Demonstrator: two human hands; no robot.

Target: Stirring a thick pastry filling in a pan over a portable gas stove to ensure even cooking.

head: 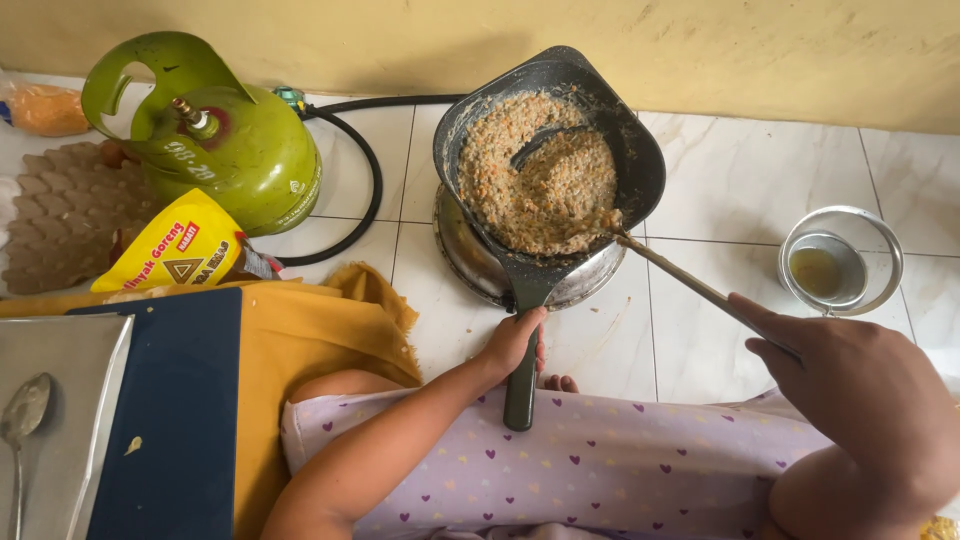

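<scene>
Head view, looking down: we take the dark pan [560, 160] as our landmark. It sits tilted on a low metal burner [590, 282] on the white tiled floor [720, 190], filled with a crumbly tan mixture [535, 180]. Our left hand [513, 343] rests against the pan's long dark handle [521, 375], fingers bent about its upper part, though we cannot tell how firmly they clasp it. Our right hand [850, 385], to the right of the pan and nearer us, has its fingers curled closed around a thin metal utensil [690, 285] whose far end lies in the mixture at the pan's near right edge.

We judge the loaded pan fairly heavy and front-weighted, stiff, and likely hot at the bowl, so the handle is the place to hold it. The mixture looks loose and grainy, apt to spill over the low side of the tilted rim.

Left of the pan stands a green gas cylinder [225, 140], its black hose [365, 190] curving toward the burner. Nearer us than the cylinder lie a yellow oil pouch [170, 250], an egg tray [60, 215] and a mustard cloth [320, 325]. Right of the pan sits a small metal strainer over a bowl [840, 262], close to the utensil's path. Far left of the handle a spoon [22, 415] lies on a tray [75, 400].
</scene>
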